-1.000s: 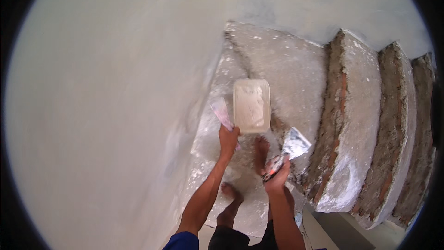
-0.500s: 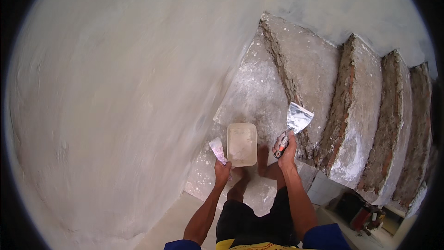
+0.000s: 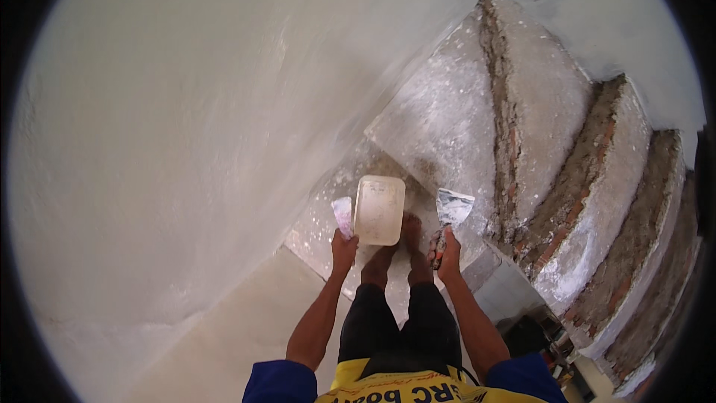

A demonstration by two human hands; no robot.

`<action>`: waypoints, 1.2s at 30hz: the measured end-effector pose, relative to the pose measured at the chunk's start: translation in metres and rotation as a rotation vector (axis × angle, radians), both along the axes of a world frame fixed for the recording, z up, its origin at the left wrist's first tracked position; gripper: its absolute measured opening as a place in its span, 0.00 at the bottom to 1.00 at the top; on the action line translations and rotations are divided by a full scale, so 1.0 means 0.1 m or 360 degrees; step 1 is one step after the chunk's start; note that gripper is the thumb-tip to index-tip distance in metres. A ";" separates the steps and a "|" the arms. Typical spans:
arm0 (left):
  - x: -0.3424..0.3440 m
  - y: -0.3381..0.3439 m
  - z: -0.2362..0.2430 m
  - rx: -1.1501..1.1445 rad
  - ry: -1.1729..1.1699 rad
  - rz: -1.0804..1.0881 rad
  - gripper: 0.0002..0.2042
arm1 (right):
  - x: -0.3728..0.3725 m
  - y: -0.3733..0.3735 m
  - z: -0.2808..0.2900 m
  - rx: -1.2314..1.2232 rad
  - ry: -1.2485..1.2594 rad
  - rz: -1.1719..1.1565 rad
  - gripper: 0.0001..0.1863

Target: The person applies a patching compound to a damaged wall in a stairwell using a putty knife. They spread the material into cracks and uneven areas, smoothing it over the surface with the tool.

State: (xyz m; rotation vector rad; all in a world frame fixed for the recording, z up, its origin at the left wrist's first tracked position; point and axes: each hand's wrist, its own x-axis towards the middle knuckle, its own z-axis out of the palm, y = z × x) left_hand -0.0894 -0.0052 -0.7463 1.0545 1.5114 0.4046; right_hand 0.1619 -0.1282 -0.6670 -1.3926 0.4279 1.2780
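My left hand (image 3: 344, 251) is closed around a small putty knife (image 3: 342, 216) whose blade is smeared white and pinkish. The same hand also seems to grip the lower left corner of a pale rectangular plastic tub (image 3: 380, 210). Whitish residue coats the inside of that tub. On the other side, my right hand (image 3: 447, 252) is wrapped around the dark handle of a wide putty knife (image 3: 454, 207). Its metal blade points away from me, streaked with white, and touches nothing that I can see. Both hands are in front of my legs, above the stairs.
A large smooth plastered wall (image 3: 179, 149) fills the left side. Rough winding steps (image 3: 544, 119) with broken, brick-showing edges fan out to the right. My bare feet (image 3: 412, 233) stand on a speckled step. Dark objects (image 3: 533, 336) lie at the lower right.
My view has turned, and the steps now sit further right. Both hands have shifted left with their putty knives, and the tub has moved along with my left hand. My feet have changed position.
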 end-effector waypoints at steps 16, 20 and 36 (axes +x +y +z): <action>-0.27 -0.77 -1.17 0.0118 0.0361 0.0136 0.10 | 0.19 -0.44 -0.79 -0.0053 -0.0141 0.0710 0.24; -0.44 -0.89 -1.81 -0.0024 0.0599 0.0028 0.15 | 0.12 -0.21 -1.17 0.0055 -0.0139 0.0870 0.23; -0.54 -0.71 -3.95 0.0108 -0.0299 0.0283 0.22 | -0.16 0.82 -2.81 0.0031 -0.0708 0.1939 0.17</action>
